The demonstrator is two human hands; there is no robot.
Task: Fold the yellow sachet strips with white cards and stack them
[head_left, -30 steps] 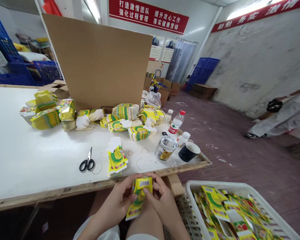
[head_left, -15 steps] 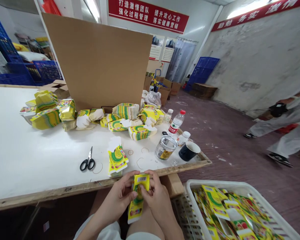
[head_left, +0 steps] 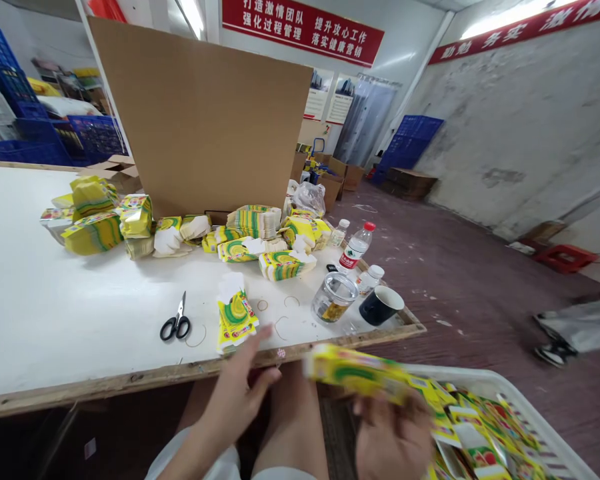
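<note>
A yellow and green carton [head_left: 355, 371], opened out into a box shape and blurred by motion, is in my right hand [head_left: 393, 433] near the left rim of the white basket [head_left: 473, 375]. My left hand [head_left: 240, 387] holds nothing, with thumb and fingers apart, at the table's front edge. Just beyond its fingertips lies a small stack of flat yellow cartons [head_left: 236, 317] on the white table [head_left: 105, 300]. Inside the basket are many yellow cartons [head_left: 480, 427], some with red fruit pictures.
Black-handled scissors [head_left: 177, 321] lie left of the stack. A clear jar [head_left: 334, 298], a dark mug [head_left: 380, 305] and a water bottle [head_left: 356, 248] stand at the table's right end. Bundled cartons [head_left: 255, 222] line the base of a cardboard panel [head_left: 200, 120]. A person's leg [head_left: 590, 327] shows at right.
My right hand has carried the carton rightward to the basket, and the carton has gone from flat to box-shaped. My left hand has let go of it. The person at right has moved further right.
</note>
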